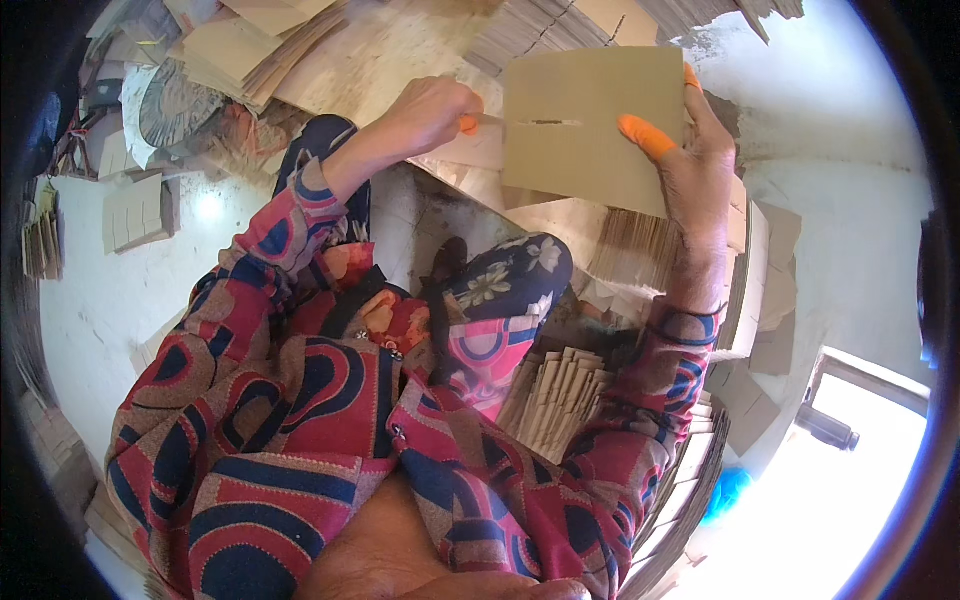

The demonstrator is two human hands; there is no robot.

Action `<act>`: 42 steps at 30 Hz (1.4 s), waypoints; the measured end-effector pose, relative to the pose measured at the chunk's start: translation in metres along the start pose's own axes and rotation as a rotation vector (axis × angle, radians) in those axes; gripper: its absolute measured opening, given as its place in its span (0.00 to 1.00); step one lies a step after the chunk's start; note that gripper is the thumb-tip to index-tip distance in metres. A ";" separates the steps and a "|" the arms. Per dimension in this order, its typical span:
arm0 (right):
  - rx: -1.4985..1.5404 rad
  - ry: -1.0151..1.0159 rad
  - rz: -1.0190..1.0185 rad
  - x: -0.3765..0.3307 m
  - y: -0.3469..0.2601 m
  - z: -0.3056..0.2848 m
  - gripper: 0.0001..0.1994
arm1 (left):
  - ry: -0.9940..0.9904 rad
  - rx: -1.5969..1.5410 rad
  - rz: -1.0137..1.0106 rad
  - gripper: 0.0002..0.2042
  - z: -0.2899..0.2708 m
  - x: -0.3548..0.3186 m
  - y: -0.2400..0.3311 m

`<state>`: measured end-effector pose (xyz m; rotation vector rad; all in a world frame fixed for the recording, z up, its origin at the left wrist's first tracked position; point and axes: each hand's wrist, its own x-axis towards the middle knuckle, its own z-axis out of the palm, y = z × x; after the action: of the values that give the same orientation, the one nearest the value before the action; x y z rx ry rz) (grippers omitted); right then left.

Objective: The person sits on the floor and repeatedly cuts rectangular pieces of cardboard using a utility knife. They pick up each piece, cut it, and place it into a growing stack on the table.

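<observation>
A flat tan cardboard piece (585, 150) with a short slit in its face is held up in front of me. My right hand (700, 165) grips its right edge, with an orange-covered thumb on the front and the other fingers behind. To the left of the cardboard, my left hand (430, 115) is closed, its fingers curled in near the board's left edge. An orange covering shows on one of its fingertips. Whatever those fingers pinch, if anything, cannot be made out. Below the board lies a stack of cardboard pieces (630, 245), partly hidden by it.
More cardboard stacks stand at the far side (540, 35) and far left (240, 45). Upright pieces (560, 400) are packed beside my right forearm. A small cardboard pile (138, 212) sits on the floor at left. A blue plastic item (728, 492) lies at lower right, near a bright opening.
</observation>
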<state>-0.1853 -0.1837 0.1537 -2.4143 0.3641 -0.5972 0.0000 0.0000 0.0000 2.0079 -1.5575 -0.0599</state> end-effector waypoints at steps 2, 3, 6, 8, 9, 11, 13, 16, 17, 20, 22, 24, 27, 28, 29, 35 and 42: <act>-0.130 0.057 -0.172 0.004 0.012 0.007 0.29 | 0.045 -0.078 0.019 0.04 0.000 0.000 0.005; -0.102 0.021 -0.151 0.009 0.012 0.011 0.28 | 0.046 -0.078 0.021 0.02 0.000 0.000 0.003; -0.037 -0.095 -0.064 0.018 0.006 0.028 0.27 | 0.047 -0.071 0.025 0.03 0.000 0.002 -0.002; -0.024 -0.184 0.030 0.021 0.003 0.041 0.29 | 0.047 -0.058 0.026 0.03 0.000 0.002 -0.003; -0.084 -0.199 0.032 0.023 0.002 0.052 0.31 | 0.046 -0.060 0.026 0.03 0.000 0.001 -0.005; -0.221 -0.221 0.053 0.020 0.002 0.069 0.35 | 0.042 -0.083 0.042 0.03 0.003 0.004 -0.003; -0.208 -0.201 0.040 0.017 0.004 0.078 0.39 | 0.029 -0.047 0.026 0.04 0.003 0.005 -0.002; -0.211 -0.208 0.077 0.018 -0.004 0.075 0.40 | 0.031 -0.041 0.012 0.06 0.006 0.006 -0.007; -0.215 -0.217 0.098 0.017 -0.008 0.072 0.40 | 0.035 -0.047 0.008 0.05 0.007 0.006 -0.010; -0.209 -0.274 0.090 0.005 -0.014 0.059 0.37 | 0.010 -0.094 -0.045 0.05 0.007 0.006 -0.006; -0.150 -0.292 0.038 0.000 -0.005 0.058 0.36 | 0.035 -0.088 0.000 0.04 0.010 0.006 -0.005; -0.085 -0.294 0.025 -0.004 0.001 0.061 0.34 | 0.051 -0.086 0.033 0.03 0.010 0.006 -0.003; -0.028 -0.288 -0.002 -0.016 0.021 0.077 0.32 | 0.040 -0.093 0.044 0.03 0.011 0.008 0.004; -0.045 -0.295 -0.056 -0.029 0.054 0.095 0.31 | 0.023 -0.098 0.035 0.04 0.013 0.010 0.007; -0.146 -0.339 -0.060 -0.033 0.051 0.105 0.32 | 0.002 -0.090 0.011 0.04 0.013 0.010 0.004; -0.529 -0.289 0.031 -0.049 0.015 0.112 0.34 | -0.063 -0.010 -0.023 0.07 0.008 0.004 0.008; -0.481 -0.235 0.266 -0.043 0.048 0.074 0.37 | 0.204 0.031 0.107 0.23 0.011 0.001 0.026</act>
<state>-0.1911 -0.1666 0.0571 -2.7817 0.7854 -0.1085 -0.0262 -0.0087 0.0032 1.8847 -1.5392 0.2058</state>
